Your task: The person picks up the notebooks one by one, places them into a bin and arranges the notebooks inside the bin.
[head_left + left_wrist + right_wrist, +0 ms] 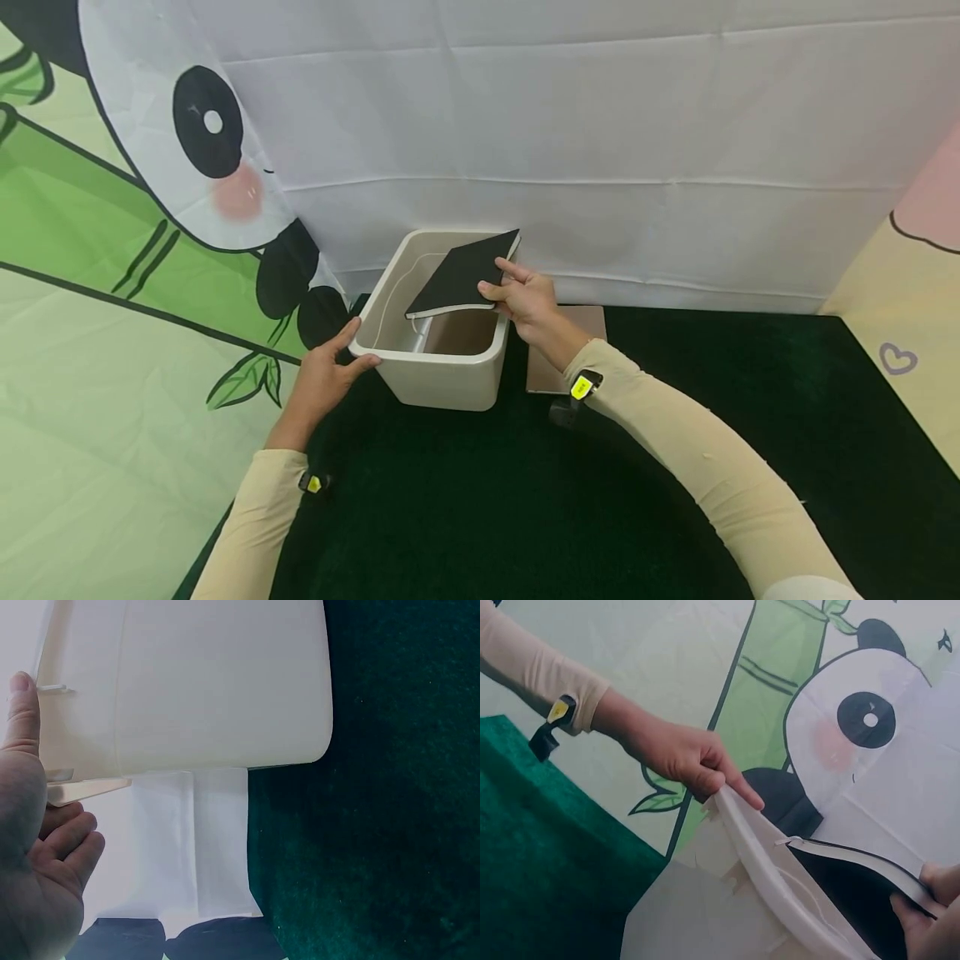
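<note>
R hand (528, 300): grasping; we see thumb & fingers pinching blk notebook by its R edge, approx. 2-3 o'clock of bin ctr. (all clock refs ours, head view, dial centred on bin).
Blk notebook (459, 277): 1 pc., dark cover, white page edge; held tilted over bin opening, far corner twd. 1 o'clock, L corner twd. 9.
L hand (330, 375): grasping; we note it grips bin at the 8 o'clock corner, thumb over rim, other fingers along outer side.
Bin (450, 385): 1 pc., off-white, rounded corners, open top, standing upright on green cloth; inside we make out a brownish surface, ID can't tell.
Flat pinkish-brn item (546, 373): 1 pc., lying on cloth at 3-4 o'clock, just beside bin, partly under R forearm; notebook-like, can't confirm.
Sleeves (251, 512): cream, both arms; L arm enters from 7 o'clock, R from 4-5.
Wrist units (585, 385): 2 pcs., dk. w/ yellow face, 1 per wrist.
Green cloth (487, 500): dk., covers work surface, widest at 4-6 o'clock.
White backdrop (600, 117): creased fabric, 12 o'clock, behind bin.
Panda print (206, 125): 10-11 o'clock, w/ grn bamboo, on fabric.
</note>
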Demonstrator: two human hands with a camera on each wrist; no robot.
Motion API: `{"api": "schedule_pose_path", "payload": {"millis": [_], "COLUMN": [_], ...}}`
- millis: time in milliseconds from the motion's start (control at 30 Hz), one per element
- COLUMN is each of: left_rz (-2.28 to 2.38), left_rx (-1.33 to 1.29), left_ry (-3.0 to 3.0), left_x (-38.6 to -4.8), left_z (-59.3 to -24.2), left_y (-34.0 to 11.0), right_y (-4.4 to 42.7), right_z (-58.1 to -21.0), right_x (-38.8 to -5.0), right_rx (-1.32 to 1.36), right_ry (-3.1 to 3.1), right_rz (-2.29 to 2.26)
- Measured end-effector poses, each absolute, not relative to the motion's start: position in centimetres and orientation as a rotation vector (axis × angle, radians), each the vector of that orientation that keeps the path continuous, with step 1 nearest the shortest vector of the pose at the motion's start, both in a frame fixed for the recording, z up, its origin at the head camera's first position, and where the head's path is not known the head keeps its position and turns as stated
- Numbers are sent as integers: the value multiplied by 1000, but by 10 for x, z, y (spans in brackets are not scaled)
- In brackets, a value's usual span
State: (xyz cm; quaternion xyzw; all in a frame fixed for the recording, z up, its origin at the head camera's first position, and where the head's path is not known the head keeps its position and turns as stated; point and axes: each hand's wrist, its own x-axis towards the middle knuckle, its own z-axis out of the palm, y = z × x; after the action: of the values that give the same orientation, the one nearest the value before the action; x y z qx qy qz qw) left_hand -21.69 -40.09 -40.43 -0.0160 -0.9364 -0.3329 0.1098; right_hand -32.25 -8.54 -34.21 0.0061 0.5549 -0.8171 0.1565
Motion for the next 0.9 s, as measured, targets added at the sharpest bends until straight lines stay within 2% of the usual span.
{"api": "schedule_pose_path", "payload": {"millis": [900], "left_rz": [-999], "left_rx": [-15], "left_ry": [-2745], "left_x": [-218], "left_z": [-406], "left_y": [-400], "right_y": [-132], "right_z": [-344], "right_x": [-326], "right_rx": [25], "right_ry": [1743], "right_rz": [-2165]}}
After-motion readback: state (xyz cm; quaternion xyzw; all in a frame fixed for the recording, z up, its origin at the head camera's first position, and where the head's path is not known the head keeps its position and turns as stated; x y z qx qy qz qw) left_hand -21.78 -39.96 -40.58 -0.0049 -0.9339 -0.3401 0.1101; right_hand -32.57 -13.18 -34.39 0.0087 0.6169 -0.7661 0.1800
